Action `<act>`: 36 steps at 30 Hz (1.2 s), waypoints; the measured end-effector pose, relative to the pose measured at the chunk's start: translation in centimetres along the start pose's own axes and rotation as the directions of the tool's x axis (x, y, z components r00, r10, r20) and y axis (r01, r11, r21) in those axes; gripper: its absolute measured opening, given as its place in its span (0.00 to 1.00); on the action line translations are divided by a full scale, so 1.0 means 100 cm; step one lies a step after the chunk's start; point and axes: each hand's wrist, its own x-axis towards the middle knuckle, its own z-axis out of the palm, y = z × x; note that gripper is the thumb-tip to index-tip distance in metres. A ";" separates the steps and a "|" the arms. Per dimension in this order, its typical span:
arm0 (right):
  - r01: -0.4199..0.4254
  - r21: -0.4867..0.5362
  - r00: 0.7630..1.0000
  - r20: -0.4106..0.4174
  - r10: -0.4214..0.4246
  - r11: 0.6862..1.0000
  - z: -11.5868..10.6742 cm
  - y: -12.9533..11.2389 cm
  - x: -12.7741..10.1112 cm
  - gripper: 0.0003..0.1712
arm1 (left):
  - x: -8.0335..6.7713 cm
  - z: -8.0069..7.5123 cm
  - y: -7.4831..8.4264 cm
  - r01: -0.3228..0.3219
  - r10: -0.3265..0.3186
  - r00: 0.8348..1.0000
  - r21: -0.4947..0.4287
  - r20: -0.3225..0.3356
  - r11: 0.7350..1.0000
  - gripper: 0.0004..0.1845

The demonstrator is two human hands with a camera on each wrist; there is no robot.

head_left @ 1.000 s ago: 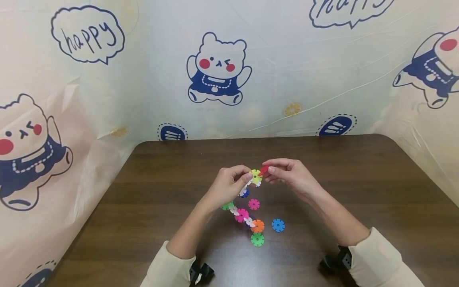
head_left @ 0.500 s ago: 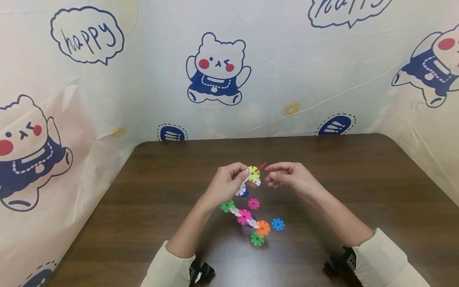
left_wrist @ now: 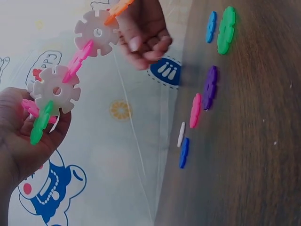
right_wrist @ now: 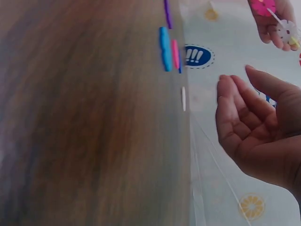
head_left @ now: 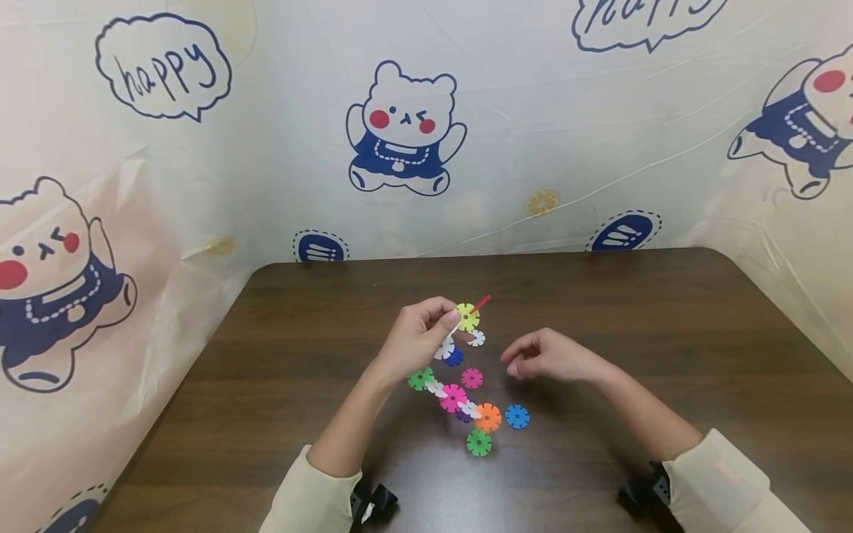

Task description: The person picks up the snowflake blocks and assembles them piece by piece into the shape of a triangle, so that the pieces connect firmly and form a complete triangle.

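Observation:
My left hand [head_left: 416,337] pinches a chain of interlocked notched plastic discs above the table. At its far end are a yellow disc [head_left: 468,317] and a red disc [head_left: 481,302], seen edge-on and slotted into the yellow one. Toward me the chain runs through a green disc [head_left: 420,379], a magenta disc [head_left: 453,398] and an orange disc [head_left: 489,418], with white discs [left_wrist: 98,33] linking them. Part of it is hidden behind the fingers. My right hand [head_left: 549,357] hovers right of the chain, holding nothing, its fingers [right_wrist: 230,113] loosely bent.
Loose discs lie on the brown table [head_left: 300,459] under and beside the chain: white [head_left: 476,338], dark blue [head_left: 454,357], pink [head_left: 472,378], purple [head_left: 464,417], light blue [head_left: 517,416] and green [head_left: 479,443]. A printed curtain [head_left: 520,133] stands behind the table.
My right hand has let go of the red disc, now fixed on the yellow one, and has drawn back right and toward me. My left hand has shifted slightly left with the chain.

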 end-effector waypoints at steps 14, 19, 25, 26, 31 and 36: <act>-0.045 -0.307 0.983 0.155 0.097 0.951 0.020 -0.005 -0.004 0.12 | 0.000 -0.001 0.002 0.030 -0.029 0.999 0.008 -0.043 1.000 0.07; -0.056 -0.350 0.982 0.152 0.115 0.935 0.023 -0.006 -0.004 0.15 | 0.000 -0.001 0.002 0.034 -0.034 0.998 0.003 -0.046 0.999 0.08; -0.020 -0.395 0.987 0.137 0.080 0.918 0.028 -0.003 -0.006 0.17 | -0.001 -0.002 0.003 0.018 -0.018 0.998 0.011 -0.056 1.000 0.08; -0.014 -0.403 0.989 0.131 0.073 0.915 0.029 -0.003 -0.006 0.17 | -0.001 -0.002 0.003 0.014 -0.014 0.998 0.011 -0.054 1.000 0.08; -0.001 -0.424 0.993 0.108 0.052 0.905 0.031 -0.002 -0.007 0.17 | -0.002 -0.003 0.001 0.002 -0.002 0.999 0.000 -0.040 1.000 0.09; 0.010 -0.438 0.996 0.084 0.030 0.899 0.030 -0.002 -0.008 0.17 | -0.002 -0.002 0.000 0.007 -0.007 0.999 -0.015 -0.038 1.000 0.09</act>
